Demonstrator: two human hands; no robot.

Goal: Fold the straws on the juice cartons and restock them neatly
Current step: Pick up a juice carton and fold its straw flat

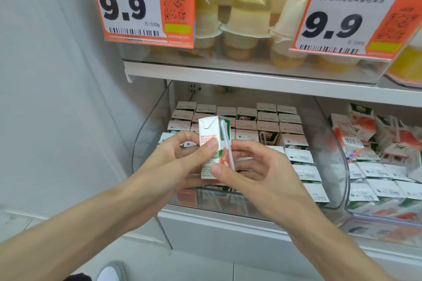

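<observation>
A small white, green and red juice carton (211, 134) stands upright in front of the lower shelf, held between both hands. A wrapped white straw (225, 137) runs down its right face. My left hand (180, 157) grips the carton from the left, thumb on the front. My right hand (255, 171) pinches its lower right edge by the straw, thumb on the front. Behind them a clear plastic bin (146, 134) holds several rows of the same cartons (267, 129), tops up.
A second clear bin (374, 223) at the right holds several cartons, some lying loose. The upper shelf (228, 75) carries jelly cups and two orange price tags (141, 1). A pale wall (57, 97) is at the left. A shoe (112, 272) shows on the tiled floor.
</observation>
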